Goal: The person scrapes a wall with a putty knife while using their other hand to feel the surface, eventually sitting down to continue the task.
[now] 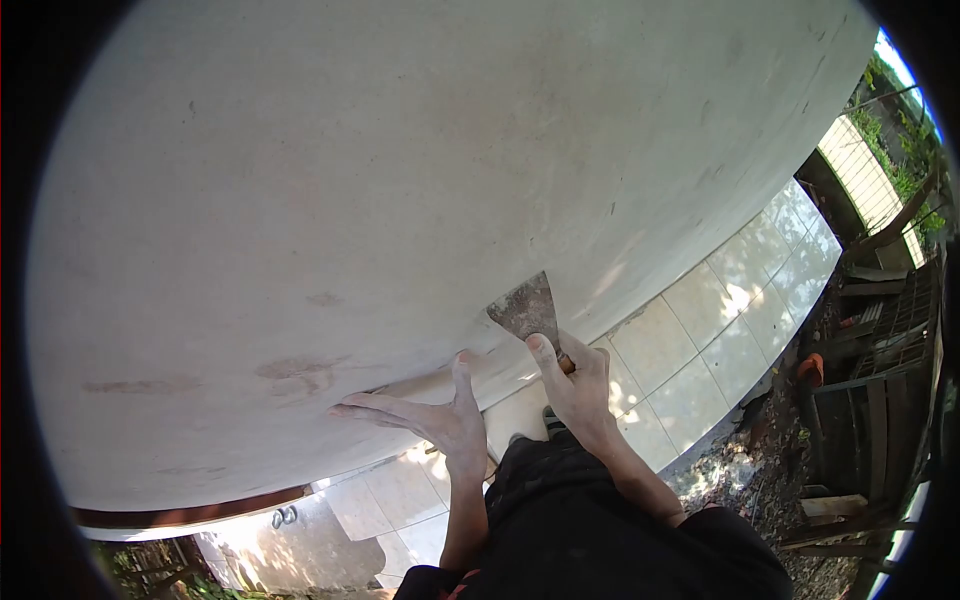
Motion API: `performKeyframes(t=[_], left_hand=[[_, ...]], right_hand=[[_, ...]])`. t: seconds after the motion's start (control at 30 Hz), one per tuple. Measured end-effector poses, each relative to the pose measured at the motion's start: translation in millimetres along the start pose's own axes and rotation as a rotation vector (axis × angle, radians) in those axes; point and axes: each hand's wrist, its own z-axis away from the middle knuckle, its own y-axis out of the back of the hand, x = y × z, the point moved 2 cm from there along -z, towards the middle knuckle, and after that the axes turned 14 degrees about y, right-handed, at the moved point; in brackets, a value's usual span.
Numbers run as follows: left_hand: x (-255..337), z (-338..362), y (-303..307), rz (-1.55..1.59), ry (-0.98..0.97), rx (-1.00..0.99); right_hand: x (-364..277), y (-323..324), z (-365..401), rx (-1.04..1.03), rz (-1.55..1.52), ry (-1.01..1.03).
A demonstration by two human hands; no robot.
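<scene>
Dusted with white, a person's right hand (583, 392) grips a scraper (527, 310) by its handle, thumb pressed near the blade, in front of the pale, smudged wall (400, 200); whether the steel touches the wall, I cannot tell from where I stand. Near the wall, the left hand (455, 420) opens wide, thumb apart. Sun-dappled tiles (655, 335) run along the wall's foot.

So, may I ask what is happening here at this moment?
A person is at a pale wall, gripping a scraper in the right hand, with its blade towards the wall. The left hand is open and empty, close to the wall. I cannot tell if blade or fingers touch it. Brownish marks show on the surface.
</scene>
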Motion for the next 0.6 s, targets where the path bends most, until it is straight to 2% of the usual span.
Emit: performKeyframes(t=[0.1, 0.13, 0.23, 0.33, 0.4, 0.5, 0.53, 0.6], left_hand=[[-7.0, -2.4, -1.0, -0.066, -0.103, 0.031], [-7.6, -6.2, -2.7, -0.052, -0.107, 0.043], [-9.8, -0.7, -1.0, -0.072, -0.081, 0.008], [0.0, -0.8, 1.4, -0.008, -0.022, -0.01], [-5.1, -3.5, -1.3, -0.06, -0.094, 0.029], [-6.0, -2.8, -3.2, -0.041, -0.101, 0.042], [-5.9, -0.2, -3.7, -0.052, -0.094, 0.028], [-2.7, -0.1, -2.4, -0.057, -0.086, 0.071]], right_hand=[[14.5, -5.0, 8.4, 0.034, 0.007, 0.078], [26.2, -7.4, 12.5, 0.016, 0.05, 0.022], [21.6, -10.0, 13.2, 0.001, 0.083, -0.049], [18.4, -9.6, 15.0, 0.072, -0.039, 0.046], [33.9, -8.8, 17.5, -0.02, 0.051, -0.077], [35.1, -12.5, 20.8, 0.008, 0.051, -0.084], [36.3, -15.1, 23.0, 0.083, -0.019, 0.017], [39.4, -11.5, 19.7, 0.051, -0.013, 0.015]])
